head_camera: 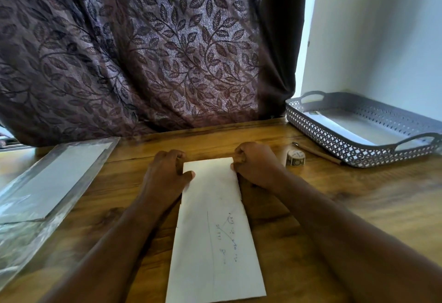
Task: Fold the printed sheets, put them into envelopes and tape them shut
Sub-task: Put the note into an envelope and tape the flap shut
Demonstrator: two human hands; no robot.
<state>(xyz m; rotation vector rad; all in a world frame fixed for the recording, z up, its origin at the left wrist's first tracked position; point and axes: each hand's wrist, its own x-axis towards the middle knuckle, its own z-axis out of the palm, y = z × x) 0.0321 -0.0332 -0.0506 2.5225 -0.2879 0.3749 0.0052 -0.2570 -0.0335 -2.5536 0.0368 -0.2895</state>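
White paper: a long white paper (212, 231) lies flat in the middle of the wooden table (334, 207). Its long side runs away from the person. It has thin pen lines and small writing on it, too small to read. I cannot tell if it is a folded sheet or an envelope.
Left grip: the left grip (167, 171) is at the far left corner of the white paper. Its thumb (189, 174) lies on top of the paper and its fingers are curled at the edge, so it holds that corner.
Right grip: the right grip (257, 166) is at the far right corner. Its fingers are curled tight and pinch the edge of the paper.
Arms: two bare arms reach in from the near side, one on each side of the paper.
Tape: a small roll of tape (294, 157) stands on the table just to the right of the right grip, not touching it.
Pen: a thin pen (318, 152) lies between the tape and the tray.
Tray: a grey tray (323, 135) with little holes in its wall and two handles sits on the far right of the table. A white sheet (358, 130) lies inside it.
Plastic pack: a clear plastic pack (47, 183) lies on the left of the table, well apart from the grips, with something flat and white inside.
Behind: a purple curtain (143, 51) with a leaf pattern hangs behind the table, and a white wall (382, 39) is on the right
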